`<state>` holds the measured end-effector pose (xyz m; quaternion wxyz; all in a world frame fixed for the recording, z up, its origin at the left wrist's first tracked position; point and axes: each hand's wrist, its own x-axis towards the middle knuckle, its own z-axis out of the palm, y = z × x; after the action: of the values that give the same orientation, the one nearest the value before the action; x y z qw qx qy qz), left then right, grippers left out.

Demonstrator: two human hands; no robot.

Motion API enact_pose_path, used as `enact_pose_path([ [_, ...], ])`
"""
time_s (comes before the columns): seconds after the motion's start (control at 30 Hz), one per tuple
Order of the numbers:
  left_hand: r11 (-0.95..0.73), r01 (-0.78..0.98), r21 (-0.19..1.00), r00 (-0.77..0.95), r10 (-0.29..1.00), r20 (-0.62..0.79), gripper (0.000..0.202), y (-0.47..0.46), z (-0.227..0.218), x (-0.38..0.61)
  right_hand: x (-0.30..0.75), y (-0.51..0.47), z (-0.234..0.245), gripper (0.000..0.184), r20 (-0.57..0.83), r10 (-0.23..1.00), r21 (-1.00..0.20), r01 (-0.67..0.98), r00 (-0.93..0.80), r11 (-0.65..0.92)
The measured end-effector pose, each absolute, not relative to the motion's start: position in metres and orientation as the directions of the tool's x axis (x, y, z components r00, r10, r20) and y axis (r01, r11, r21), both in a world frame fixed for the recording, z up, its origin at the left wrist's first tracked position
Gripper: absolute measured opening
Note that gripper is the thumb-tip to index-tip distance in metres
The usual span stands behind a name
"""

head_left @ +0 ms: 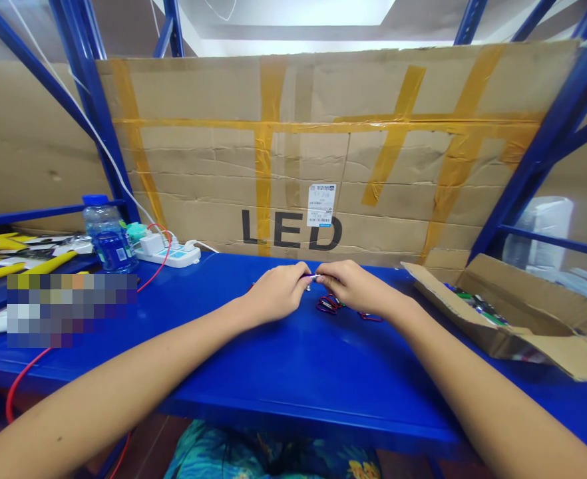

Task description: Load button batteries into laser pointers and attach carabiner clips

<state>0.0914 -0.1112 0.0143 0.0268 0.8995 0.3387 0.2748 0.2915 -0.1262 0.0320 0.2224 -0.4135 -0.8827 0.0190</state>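
The head view is looking down on a blue desk (318, 372), where a person's two bare hands are meeting near the far edge. The left hand (284, 291) is closing thumb and fingertips on one end of a slim blue-and-white item (314, 276), and the right hand (342, 282) is pinching the other end, so the piece is spanning the narrow gap between them, just above the desk; its exact kind is staying too small to tell. Red loop-shaped clips (328, 305) are lying just below and beside the right hand, one of them partly hiding behind that wrist. To the right, an open cardboard box (498, 341) is holding a jumble of small green, blue and dark pieces (479, 307). On the left, a bottle of blue liquid (108, 241) is standing upright near a white power strip (181, 256) with plugs sitting in it, while a red cable (166, 261) is curving down from there toward the desk. Behind everything, a large taped cardboard sheet (208, 173) is standing upright, bearing the black letters LED and a white label (322, 205).
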Motion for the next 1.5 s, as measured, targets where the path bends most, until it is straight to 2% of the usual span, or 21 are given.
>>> enact_pose_path([
  [0.13,-0.768,0.553,0.323,0.608,0.637,0.475,0.021,-0.111,0.014,0.092,0.293,-0.124,0.031,0.023,0.364,0.739,-0.237,0.711,-0.566,0.662],
  [0.37,-0.772,0.516,0.371,0.600,0.635,0.487,0.019,-0.107,0.012,0.091,0.294,-0.124,0.032,0.023,0.374,0.740,-0.267,0.700,-0.559,0.663],
  [0.63,-0.752,0.431,0.498,0.584,0.653,0.481,0.016,-0.101,0.008,0.090,0.292,-0.125,0.029,0.023,0.389,0.738,-0.259,0.704,-0.551,0.662],
  [1.0,-0.751,0.445,0.488,0.569,0.658,0.493,0.014,-0.100,0.009,0.090,0.294,-0.121,0.026,0.025,0.451,0.756,-0.227,0.758,-0.474,0.611],
  [1.27,-0.763,0.445,0.470,0.585,0.645,0.492,0.015,-0.100,0.008,0.090,0.289,-0.124,0.025,0.022,0.426,0.731,-0.219,0.723,-0.533,0.655],
  [1.5,-0.773,0.461,0.436,0.611,0.633,0.475,0.017,-0.101,0.007,0.089,0.286,-0.124,0.025,0.020,0.392,0.749,-0.186,0.751,-0.535,0.634],
])
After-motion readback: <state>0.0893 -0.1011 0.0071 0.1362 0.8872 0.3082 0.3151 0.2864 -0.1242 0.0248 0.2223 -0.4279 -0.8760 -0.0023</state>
